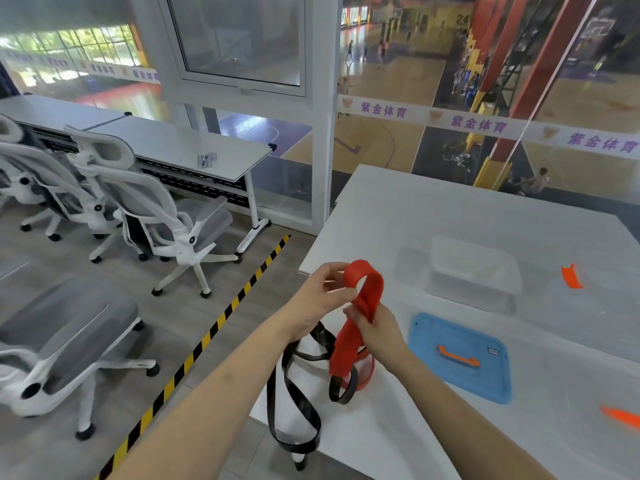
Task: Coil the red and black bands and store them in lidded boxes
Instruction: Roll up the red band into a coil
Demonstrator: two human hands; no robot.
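Both your forearms reached forward from the near side, meeting over the left edge of the table. Your left hand was raised, wrist bent slightly back, its fingers curled; that grip was closed on the upper curve of the red band, pinching it between thumb and fingertips. Your right hand sat just below and beside it, back of the hand upward, with its grip wrapped tight around the doubled part of the same band. Between the two hands the red band stood up in a small loop, and below your right hand its tail hung down to the table surface near the left edge.

The black band lay loose and uncoiled under your hands, part on the table and part drooping over the left edge toward the floor. Toward the middle of the table stood a clear box, open on top. A blue lid with an orange handle lay flat just nearer you than the box.
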